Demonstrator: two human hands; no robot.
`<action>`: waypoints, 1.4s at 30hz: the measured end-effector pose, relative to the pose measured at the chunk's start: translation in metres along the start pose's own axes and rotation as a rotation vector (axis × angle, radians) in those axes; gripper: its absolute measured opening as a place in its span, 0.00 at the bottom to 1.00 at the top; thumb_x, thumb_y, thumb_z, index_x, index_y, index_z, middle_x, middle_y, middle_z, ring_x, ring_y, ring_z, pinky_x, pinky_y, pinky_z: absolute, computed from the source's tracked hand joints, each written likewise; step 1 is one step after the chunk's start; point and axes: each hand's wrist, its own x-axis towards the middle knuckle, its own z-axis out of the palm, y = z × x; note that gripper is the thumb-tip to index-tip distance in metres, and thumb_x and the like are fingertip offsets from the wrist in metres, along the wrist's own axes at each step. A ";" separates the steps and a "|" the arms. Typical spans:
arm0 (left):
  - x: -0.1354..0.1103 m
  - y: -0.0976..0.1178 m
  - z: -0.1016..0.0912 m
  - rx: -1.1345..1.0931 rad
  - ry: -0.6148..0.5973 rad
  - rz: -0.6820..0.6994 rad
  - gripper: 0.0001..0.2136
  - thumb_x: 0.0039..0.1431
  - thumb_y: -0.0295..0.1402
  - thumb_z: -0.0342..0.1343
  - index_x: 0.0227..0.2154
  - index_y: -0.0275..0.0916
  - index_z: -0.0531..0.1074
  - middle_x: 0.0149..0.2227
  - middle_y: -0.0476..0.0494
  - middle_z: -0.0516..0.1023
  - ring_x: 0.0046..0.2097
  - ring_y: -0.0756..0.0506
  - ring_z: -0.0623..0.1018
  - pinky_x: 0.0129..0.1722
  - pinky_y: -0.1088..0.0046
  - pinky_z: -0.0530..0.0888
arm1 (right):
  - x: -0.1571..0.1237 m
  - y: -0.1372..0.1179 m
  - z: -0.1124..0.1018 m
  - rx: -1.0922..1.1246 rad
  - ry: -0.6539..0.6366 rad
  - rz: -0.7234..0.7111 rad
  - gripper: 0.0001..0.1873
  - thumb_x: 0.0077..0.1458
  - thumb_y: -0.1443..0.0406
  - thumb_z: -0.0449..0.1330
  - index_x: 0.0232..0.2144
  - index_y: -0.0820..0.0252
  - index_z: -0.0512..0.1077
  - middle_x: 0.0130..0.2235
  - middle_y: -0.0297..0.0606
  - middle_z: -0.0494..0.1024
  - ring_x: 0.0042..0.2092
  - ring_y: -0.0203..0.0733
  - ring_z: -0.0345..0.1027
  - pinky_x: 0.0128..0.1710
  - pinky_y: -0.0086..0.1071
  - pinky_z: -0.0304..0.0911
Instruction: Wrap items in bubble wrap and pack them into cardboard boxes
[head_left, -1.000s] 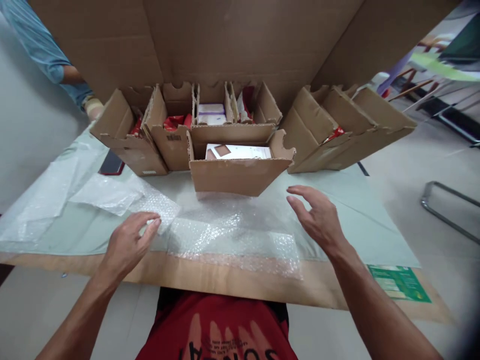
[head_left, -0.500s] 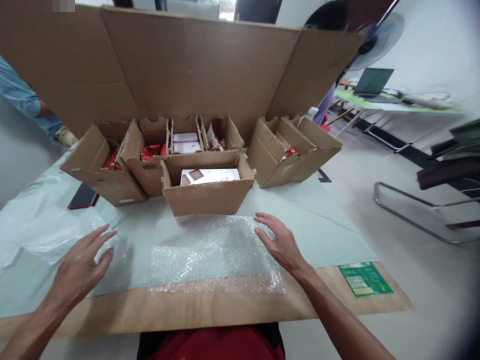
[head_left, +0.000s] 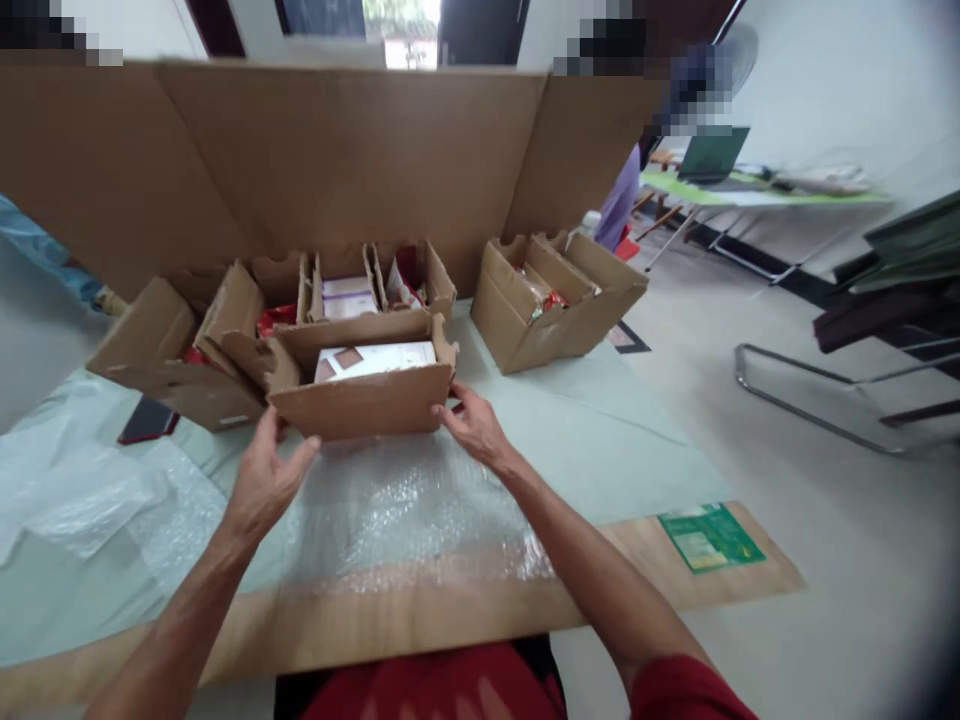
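Note:
A cardboard box (head_left: 367,408) with its top uncovered stands before me, holding a white carton (head_left: 397,358) with a brown square on it. My left hand (head_left: 268,475) grips the box at its lower left corner, thumb on the front and the other fingers partly hidden behind the side. At the right end, my right hand (head_left: 476,425) has thumb and fingers around the edge of the same box. A sheet of bubble wrap (head_left: 427,520) lies flat on the table, just in front of the box and between my forearms.
Several cardboard bins with red and white packs stand behind, including a left bin (head_left: 217,395) and a right bin (head_left: 502,320). Behind them rises a tall cardboard panel (head_left: 352,160). A dark phone (head_left: 148,420), more bubble wrap (head_left: 97,500) and a green card (head_left: 712,538) lie on the table.
Both hands have moved forward and inward from above the table and closed on the two ends of the cardboard box. The view has shifted, so most things appear further left.

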 end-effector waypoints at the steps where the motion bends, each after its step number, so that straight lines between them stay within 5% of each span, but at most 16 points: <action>1: -0.007 0.004 -0.004 0.064 0.108 0.058 0.33 0.59 0.43 0.58 0.64 0.35 0.61 0.59 0.30 0.73 0.60 0.33 0.74 0.60 0.50 0.71 | -0.007 0.003 -0.005 -0.003 0.007 -0.015 0.27 0.58 0.61 0.58 0.59 0.60 0.69 0.54 0.48 0.80 0.48 0.50 0.75 0.47 0.42 0.72; 3: -0.023 0.013 -0.004 0.193 0.261 0.228 0.31 0.60 0.38 0.59 0.66 0.37 0.61 0.61 0.31 0.72 0.62 0.34 0.72 0.63 0.49 0.68 | -0.027 0.009 -0.014 -0.059 0.063 -0.050 0.24 0.61 0.62 0.57 0.59 0.60 0.70 0.56 0.49 0.78 0.54 0.51 0.73 0.52 0.45 0.70; 4: -0.031 0.015 -0.001 0.245 0.246 0.330 0.28 0.62 0.35 0.58 0.65 0.38 0.62 0.60 0.32 0.73 0.62 0.35 0.72 0.64 0.50 0.67 | -0.039 0.011 -0.017 -0.108 0.085 -0.071 0.22 0.63 0.62 0.56 0.58 0.59 0.71 0.56 0.49 0.78 0.56 0.51 0.72 0.55 0.46 0.69; 7: -0.052 0.012 0.022 0.391 -0.119 0.546 0.19 0.66 0.34 0.54 0.58 0.40 0.71 0.61 0.34 0.73 0.66 0.34 0.68 0.66 0.49 0.64 | -0.076 0.009 -0.013 -0.276 -0.042 -0.160 0.18 0.65 0.63 0.55 0.55 0.57 0.73 0.57 0.48 0.78 0.58 0.52 0.70 0.59 0.50 0.65; 9: -0.064 0.001 0.040 0.526 -0.356 0.531 0.20 0.67 0.38 0.51 0.58 0.38 0.72 0.66 0.31 0.68 0.69 0.31 0.62 0.67 0.44 0.60 | -0.095 0.003 0.000 -0.394 -0.211 -0.216 0.20 0.64 0.62 0.58 0.57 0.57 0.73 0.61 0.49 0.74 0.61 0.55 0.67 0.59 0.52 0.63; 12: -0.086 -0.019 0.053 0.675 -0.504 0.433 0.25 0.68 0.41 0.49 0.63 0.36 0.67 0.69 0.28 0.63 0.70 0.28 0.60 0.66 0.40 0.57 | -0.113 -0.004 0.019 -0.520 -0.349 -0.253 0.23 0.63 0.60 0.62 0.59 0.60 0.71 0.65 0.52 0.69 0.66 0.59 0.61 0.60 0.54 0.61; 19: -0.130 -0.029 0.033 0.780 -0.420 0.420 0.24 0.69 0.42 0.47 0.64 0.40 0.68 0.68 0.30 0.65 0.68 0.30 0.65 0.62 0.44 0.62 | -0.124 -0.016 0.029 -0.541 -0.429 -0.329 0.24 0.64 0.56 0.61 0.59 0.58 0.71 0.66 0.49 0.68 0.68 0.55 0.58 0.65 0.52 0.55; 26: -0.090 -0.038 0.027 0.768 -0.502 0.421 0.25 0.70 0.42 0.46 0.66 0.41 0.64 0.71 0.33 0.60 0.71 0.30 0.59 0.66 0.40 0.56 | -0.115 -0.019 0.045 -0.689 -0.278 -0.249 0.26 0.66 0.55 0.58 0.63 0.57 0.67 0.68 0.49 0.65 0.68 0.53 0.58 0.63 0.47 0.58; 29: -0.083 -0.049 0.020 0.749 -0.517 0.453 0.26 0.69 0.44 0.47 0.67 0.43 0.62 0.71 0.35 0.59 0.72 0.30 0.57 0.67 0.40 0.54 | -0.125 -0.001 0.026 -0.784 -0.192 -0.157 0.25 0.67 0.57 0.57 0.62 0.57 0.68 0.67 0.49 0.67 0.67 0.53 0.60 0.63 0.48 0.58; 33: -0.086 -0.059 0.006 0.735 -0.489 0.449 0.27 0.70 0.45 0.45 0.66 0.37 0.63 0.71 0.27 0.59 0.72 0.26 0.57 0.66 0.37 0.54 | -0.165 0.021 -0.035 -0.877 -0.057 0.017 0.20 0.68 0.64 0.52 0.58 0.65 0.71 0.61 0.59 0.73 0.62 0.60 0.67 0.57 0.55 0.63; 37: -0.095 -0.060 0.000 0.613 -0.473 0.523 0.28 0.68 0.46 0.48 0.64 0.35 0.66 0.70 0.26 0.61 0.71 0.27 0.58 0.66 0.38 0.55 | -0.205 0.025 -0.086 -0.923 -0.062 0.049 0.23 0.62 0.71 0.54 0.58 0.61 0.72 0.59 0.54 0.75 0.59 0.58 0.70 0.55 0.52 0.66; 42: -0.113 -0.048 0.008 0.424 -0.638 0.614 0.27 0.64 0.47 0.54 0.62 0.41 0.68 0.69 0.34 0.64 0.70 0.30 0.61 0.67 0.42 0.59 | -0.200 0.026 -0.081 -0.690 -0.189 -0.127 0.25 0.58 0.74 0.57 0.56 0.52 0.76 0.64 0.47 0.72 0.62 0.53 0.67 0.60 0.50 0.63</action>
